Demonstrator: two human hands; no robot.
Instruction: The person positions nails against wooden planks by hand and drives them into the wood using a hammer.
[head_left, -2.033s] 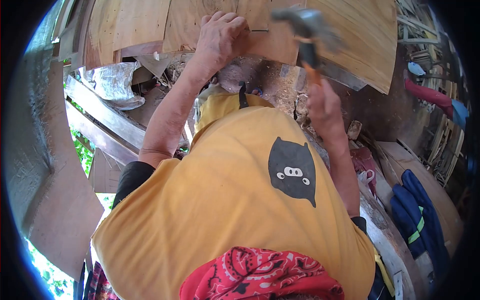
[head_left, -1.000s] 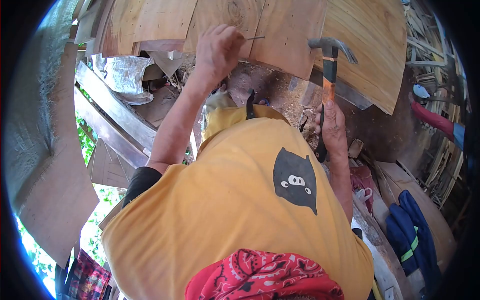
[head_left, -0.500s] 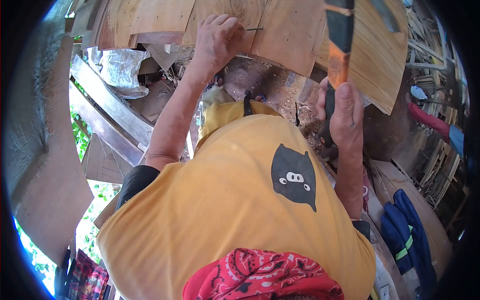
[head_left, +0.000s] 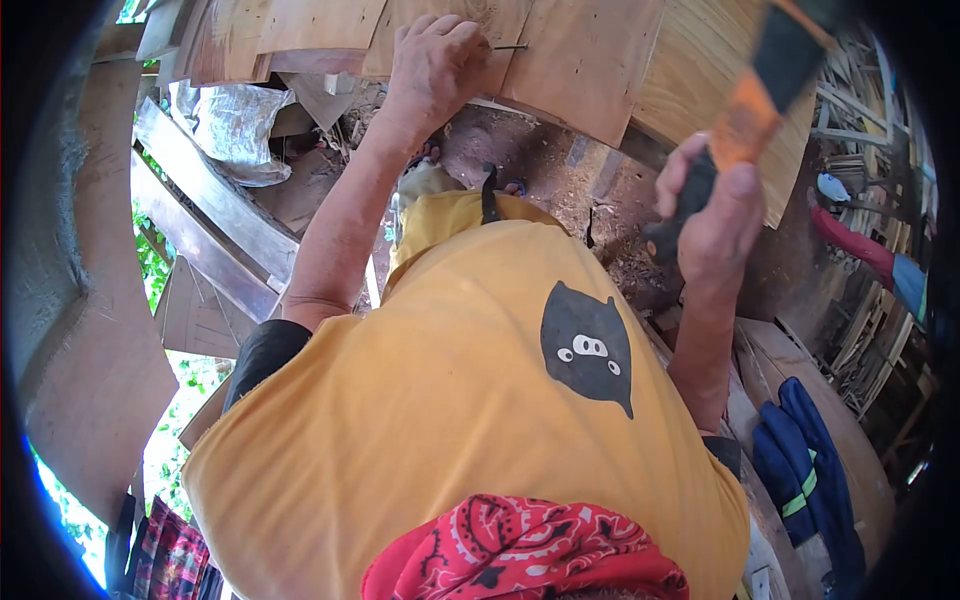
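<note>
My left hand (head_left: 437,68) is closed over the wooden sheets at the top centre, its fingers pinched on a nail. The dark nail (head_left: 512,47) sticks out to the right of the fingertips; its other end is hidden by the hand. On the right, my right hand (head_left: 715,215) grips the black and orange handle of a hammer (head_left: 748,118), raised towards the camera. The hammer's head lies outside the frame. Below both hands, thin wooden sheets (head_left: 585,70) overlap along the top, with small nail marks in them.
Sawdust and scraps cover the ground (head_left: 530,150) below the sheets' edge. Long boards (head_left: 215,200) and a crumpled silvery sack (head_left: 238,125) lie left. At right are stacked wood strips (head_left: 875,340), a dark blue garment (head_left: 810,470) and a maroon and blue cloth item (head_left: 855,240).
My right hand has moved right and lifted the hammer closer to the camera, its head leaving the frame. My left hand stays at the sheets with the nail, slightly higher in view.
</note>
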